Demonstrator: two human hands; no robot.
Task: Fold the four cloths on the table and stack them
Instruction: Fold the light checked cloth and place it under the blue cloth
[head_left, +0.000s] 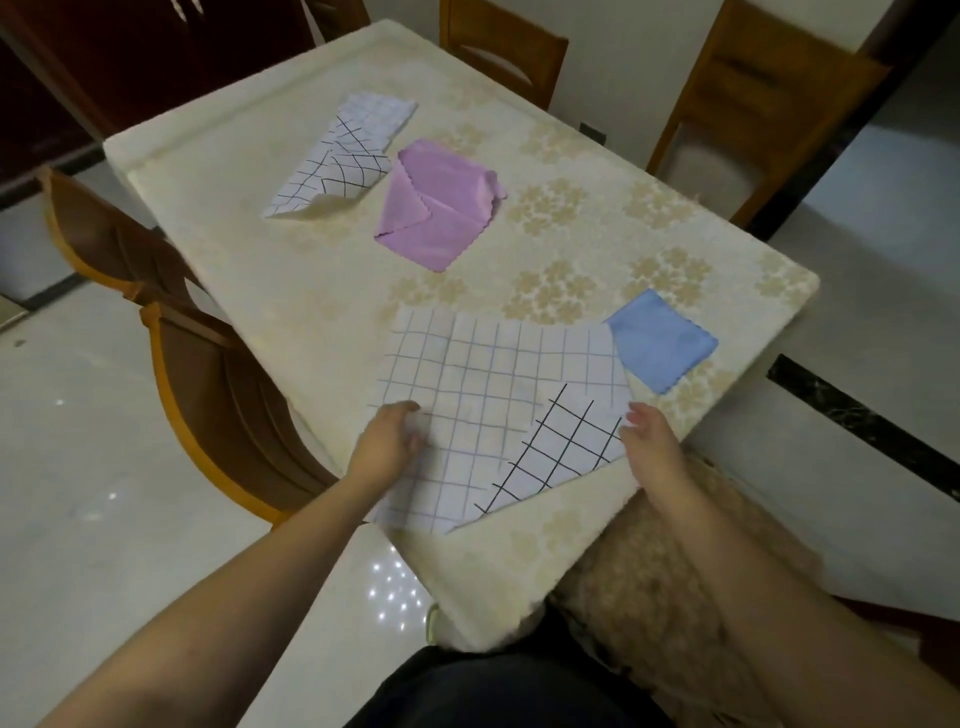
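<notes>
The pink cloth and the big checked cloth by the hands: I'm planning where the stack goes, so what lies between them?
Nothing: the head view shows only bare flowered tablecloth between the pink cloth and the big checked cloth.

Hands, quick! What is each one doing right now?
Left hand: its grip pinches the near checked cloth at the left edge.
Right hand: fingers at the cloth's right edge; cannot tell if it grips.
</notes>
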